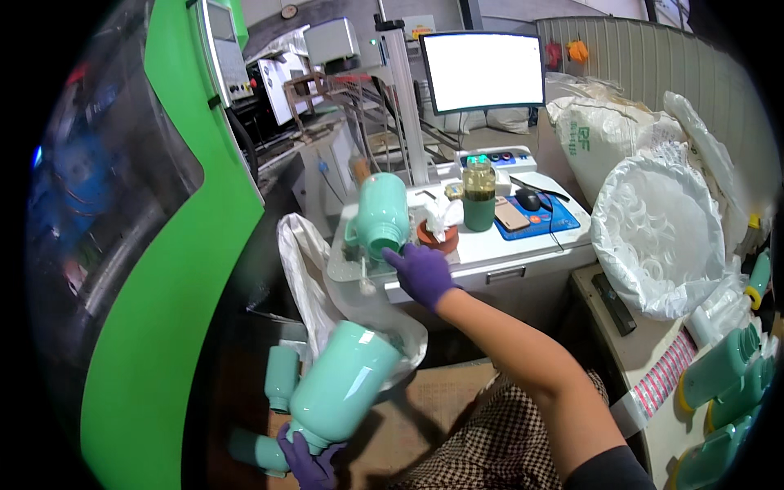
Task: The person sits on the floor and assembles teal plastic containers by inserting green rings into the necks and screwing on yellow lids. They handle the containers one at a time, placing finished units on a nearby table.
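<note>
My left hand (310, 459), in a purple glove, is closed round the neck end of a large glossy mint-green bottle (345, 382). Its wide end tilts up and away to the right. On the white table, a mint-green jug (382, 204) with a side handle lies tilted, its mouth facing me. My right hand (425, 275), also purple-gloved, reaches to the right side of that mouth, with finger and thumb at the rim; the palm side is hidden. Just below the jug's mouth is a small whitish piece (367, 286).
Beside the jug stand a brown pot with tissue (439, 237) and a drink bottle (479, 196). A phone (511, 214) and mouse (528, 199) lie near the monitor (483, 72). A bag of clear rings (660, 235) and several green jugs (719, 367) line the right; a green machine (163, 302) flanks the left.
</note>
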`<state>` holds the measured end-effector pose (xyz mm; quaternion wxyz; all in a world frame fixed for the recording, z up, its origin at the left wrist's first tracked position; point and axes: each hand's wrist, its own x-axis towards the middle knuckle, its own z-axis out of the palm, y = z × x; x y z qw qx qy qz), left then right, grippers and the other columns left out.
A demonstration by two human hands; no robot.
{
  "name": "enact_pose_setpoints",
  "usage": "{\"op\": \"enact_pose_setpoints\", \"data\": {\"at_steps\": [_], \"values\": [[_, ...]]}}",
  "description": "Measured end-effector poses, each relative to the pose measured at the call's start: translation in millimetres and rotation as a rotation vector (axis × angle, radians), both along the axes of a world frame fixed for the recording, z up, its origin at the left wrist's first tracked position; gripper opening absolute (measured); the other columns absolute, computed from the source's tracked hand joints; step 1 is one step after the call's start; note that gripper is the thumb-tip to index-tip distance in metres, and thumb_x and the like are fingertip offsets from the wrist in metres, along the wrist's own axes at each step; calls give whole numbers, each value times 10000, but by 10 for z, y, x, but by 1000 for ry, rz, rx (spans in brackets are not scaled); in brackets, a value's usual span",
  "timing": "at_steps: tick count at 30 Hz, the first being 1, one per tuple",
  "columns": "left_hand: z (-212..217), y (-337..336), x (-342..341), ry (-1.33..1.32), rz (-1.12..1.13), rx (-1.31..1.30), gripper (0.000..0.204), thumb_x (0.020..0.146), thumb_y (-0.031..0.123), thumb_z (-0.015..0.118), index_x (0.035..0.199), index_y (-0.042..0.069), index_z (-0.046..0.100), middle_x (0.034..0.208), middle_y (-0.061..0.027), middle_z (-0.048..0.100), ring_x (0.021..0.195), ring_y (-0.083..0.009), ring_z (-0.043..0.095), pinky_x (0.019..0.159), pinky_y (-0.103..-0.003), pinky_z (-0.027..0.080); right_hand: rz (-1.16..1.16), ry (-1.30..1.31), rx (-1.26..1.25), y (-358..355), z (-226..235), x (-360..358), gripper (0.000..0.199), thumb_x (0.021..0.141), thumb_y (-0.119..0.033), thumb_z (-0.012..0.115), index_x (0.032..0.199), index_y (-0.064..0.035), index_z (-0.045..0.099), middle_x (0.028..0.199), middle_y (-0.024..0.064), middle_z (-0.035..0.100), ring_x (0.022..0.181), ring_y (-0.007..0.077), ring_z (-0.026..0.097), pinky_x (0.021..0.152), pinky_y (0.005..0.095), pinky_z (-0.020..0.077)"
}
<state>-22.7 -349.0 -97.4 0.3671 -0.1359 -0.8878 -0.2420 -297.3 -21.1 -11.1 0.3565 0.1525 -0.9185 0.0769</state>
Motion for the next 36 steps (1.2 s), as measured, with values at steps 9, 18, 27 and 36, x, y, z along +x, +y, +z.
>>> {"op": "enact_pose_setpoints", "data": {"at_steps": [9,18,27,36], "values": [[547,277,-787,79,-158,1170,643,888,76,700,1439,50,369,1482,-189,385,1304,-309,473,1071,-469,439,190,124,41,323,8,963,210,835,-156,643,1044,-163,656,988,77,628,928,273,661,748,441,515],[536,1584,-2753,294,-354,202,642,789,194,835,1344,115,521,1502,-196,414,1431,-471,363,1140,-541,398,44,-24,-675,1471,-331,4851,569,843,-601,735,989,-54,680,1195,269,637,1065,423,623,952,534,484],[536,2355,-3544,166,-152,17,716,836,318,784,1449,146,457,1541,-199,329,1406,-476,342,1125,-532,414,-154,-14,-867,1301,-256,5339,532,824,-535,739,930,-21,651,1139,231,654,1003,341,632,935,442,492],[839,1991,-3488,-11,-146,-140,890,808,468,790,1539,154,390,1566,-264,307,1421,-460,370,1155,-516,360,-141,-56,-618,1094,-67,4856,238,760,-164,825,936,-73,694,875,74,628,775,256,566,760,401,472]]}}
